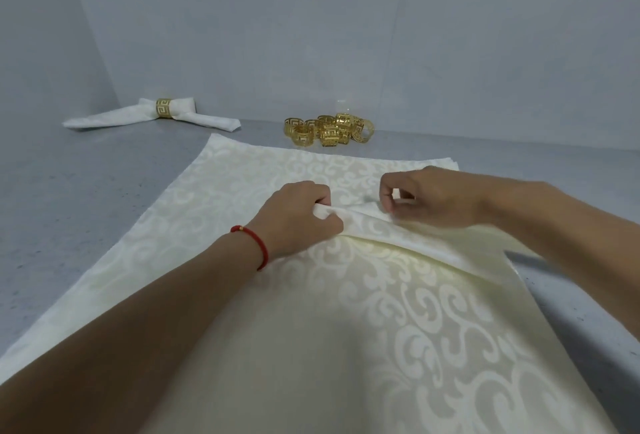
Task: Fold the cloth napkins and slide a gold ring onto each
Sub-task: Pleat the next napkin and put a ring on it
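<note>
My left hand (pixel 304 213) grips a pleat of the napkin (pixel 346 312) spread on the desk (pixel 86 191); my right hand (pixel 429 196) pinches it alongside — uneven tension could skew it, a slip drops it.

napkin (pixel 346 295): cream, scroll damask
folded napkin (pixel 114 118): white
ring on it (pixel 164 108): gold, Greek-key
loose rings (pixel 329 130): gold, Greek-key cutouts
bracelet (pixel 258 243): red
tabletop (pixel 86 184): grey, speckled
</note>
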Demonstrator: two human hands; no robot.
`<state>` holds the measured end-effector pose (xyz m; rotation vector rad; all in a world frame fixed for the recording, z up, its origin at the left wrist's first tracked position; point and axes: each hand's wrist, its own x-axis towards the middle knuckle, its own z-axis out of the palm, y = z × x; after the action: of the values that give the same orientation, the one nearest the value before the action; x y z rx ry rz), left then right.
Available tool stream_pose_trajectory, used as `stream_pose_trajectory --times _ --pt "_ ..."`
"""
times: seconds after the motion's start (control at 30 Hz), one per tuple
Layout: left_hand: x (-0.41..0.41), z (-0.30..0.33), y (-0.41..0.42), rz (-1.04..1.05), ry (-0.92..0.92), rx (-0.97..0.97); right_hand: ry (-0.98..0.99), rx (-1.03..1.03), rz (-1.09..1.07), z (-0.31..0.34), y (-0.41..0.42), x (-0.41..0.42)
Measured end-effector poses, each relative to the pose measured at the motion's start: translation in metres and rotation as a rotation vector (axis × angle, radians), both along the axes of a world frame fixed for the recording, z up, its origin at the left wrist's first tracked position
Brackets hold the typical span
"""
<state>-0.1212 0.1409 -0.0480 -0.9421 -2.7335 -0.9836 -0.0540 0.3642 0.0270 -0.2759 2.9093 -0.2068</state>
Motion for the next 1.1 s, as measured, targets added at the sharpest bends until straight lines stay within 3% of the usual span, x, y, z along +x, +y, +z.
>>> stream_pose_trajectory --times 0.17,0.27,0.83,1.1 --pt "-0.003 -0.002 -0.003 -0.027 -0.027 0.033 -0.443 -0.435 -0.146 0.027 0.013 0.000" --pt "-0.005 -0.001 -0.005 -0.049 -0.065 0.045 -0.542 -0.382 -0.011 0.033 0.022 -0.004" --pt "-0.015 0.007 -0.022 -0.162 -0.316 0.102 -0.136 -0.276 -0.059 -0.003 0.008 -0.020" --pt "-0.019 0.013 -0.020 -0.183 -0.353 0.056 0.041 -0.398 -0.034 -0.032 0.011 -0.019"
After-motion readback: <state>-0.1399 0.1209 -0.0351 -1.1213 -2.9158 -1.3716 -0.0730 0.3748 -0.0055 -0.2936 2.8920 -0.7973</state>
